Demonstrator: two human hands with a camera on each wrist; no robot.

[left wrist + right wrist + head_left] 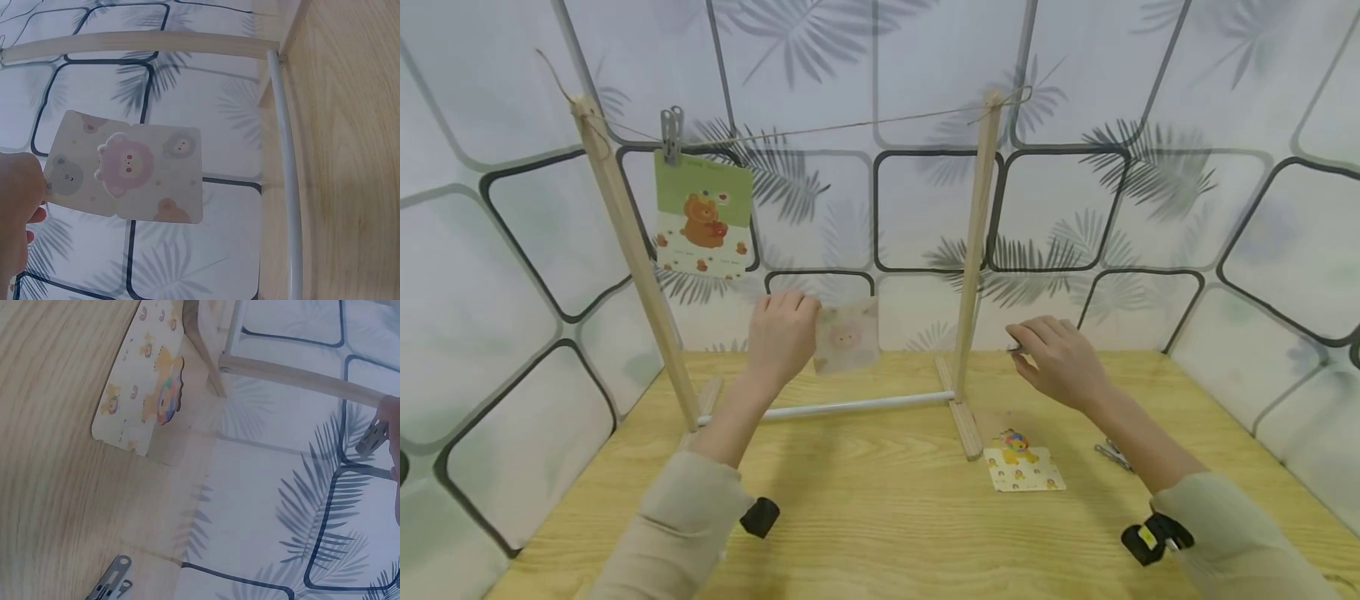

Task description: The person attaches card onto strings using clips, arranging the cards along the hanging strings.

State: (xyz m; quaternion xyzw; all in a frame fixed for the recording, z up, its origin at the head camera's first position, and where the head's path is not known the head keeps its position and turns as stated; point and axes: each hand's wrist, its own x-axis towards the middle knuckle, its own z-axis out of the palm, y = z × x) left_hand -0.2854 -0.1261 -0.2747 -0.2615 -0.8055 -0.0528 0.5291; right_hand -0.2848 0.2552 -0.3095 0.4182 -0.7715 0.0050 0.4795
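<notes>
- No text, brand or number can be read with certainty in any view.
- On the green-and-white bear card (703, 215), a faint line of lettering (715, 167) is printed across the green top, too small and blurred to be read.
- In the white lower part of the same card, small word-like marks (685, 252) are printed, likewise illegible.
- On the black right-wrist box (1137, 552), a yellow patch (1147, 536) is seen; whether it is lettered cannot be told.

Pale backdrop (917, 221) (grey and black outlines (876, 217), feathery palm fronds (793, 179)) behind a yellowish wood-grain tabletop (880, 517).
</notes>
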